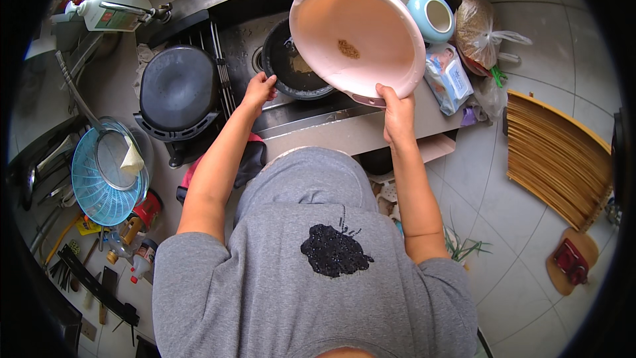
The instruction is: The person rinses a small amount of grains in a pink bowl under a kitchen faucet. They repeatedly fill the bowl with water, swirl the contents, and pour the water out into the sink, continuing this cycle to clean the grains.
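Note:
My right hand [399,114] grips the lower rim of a pink plastic basin [372,20], which is tilted, with a small brown grainy clump [349,48] on its inner surface. Below the basin, partly hidden by it, a dark round pan [298,90] stands in the sink [243,35] with liquid and a tan clump in it. At the pan's left rim is my left hand [263,88], fingers curled; whether they pinch the rim cannot be told.
Left of the sink stands a black lidded appliance or pan [179,87]. A blue plastic basket [107,179] with a strainer is further left. A light blue ceramic jar [431,17], a wipes pack [448,79] and a bag of grain [475,30] sit right of the sink.

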### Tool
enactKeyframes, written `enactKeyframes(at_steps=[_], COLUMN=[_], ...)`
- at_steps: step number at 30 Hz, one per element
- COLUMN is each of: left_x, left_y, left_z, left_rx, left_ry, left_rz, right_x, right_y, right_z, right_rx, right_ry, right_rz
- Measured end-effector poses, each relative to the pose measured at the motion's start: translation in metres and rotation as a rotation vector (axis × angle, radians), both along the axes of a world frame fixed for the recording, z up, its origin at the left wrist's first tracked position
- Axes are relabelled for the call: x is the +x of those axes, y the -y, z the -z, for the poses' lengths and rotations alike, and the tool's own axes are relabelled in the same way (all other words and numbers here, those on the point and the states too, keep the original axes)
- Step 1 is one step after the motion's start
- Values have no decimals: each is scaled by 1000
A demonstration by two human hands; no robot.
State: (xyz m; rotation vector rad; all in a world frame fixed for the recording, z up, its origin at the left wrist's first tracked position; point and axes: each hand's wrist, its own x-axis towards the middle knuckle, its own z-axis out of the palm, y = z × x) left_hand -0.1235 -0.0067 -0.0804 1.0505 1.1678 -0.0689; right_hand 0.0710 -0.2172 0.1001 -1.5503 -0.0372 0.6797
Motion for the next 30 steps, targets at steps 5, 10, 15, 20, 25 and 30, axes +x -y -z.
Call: enactKeyframes(at_steps=[5, 10, 15, 20, 25, 30], left_x=[-1, 1, 0, -1, -1, 0], left_y=[-1, 1, 0, -1, -1, -1], left_z=[0, -3, -1, 1, 1, 0], left_rx=[0, 2, 0, 0, 2, -2], left_ry=[-9, -12, -4, -15, -24, -18], left_rz=[23, -8, -7, 44, 43, 11], right_x=[2, 1, 2, 3, -1, -5], right_y=[-3, -1, 2, -4, -7, 3], right_z=[-4, -7, -10, 2, 2, 2], right_rx=[3, 3, -1, -17, -48, -92], right_ry=[8, -5, -65, -58, 2, 74], right_rz=[-31, -45, -47, -28, -83, -52])
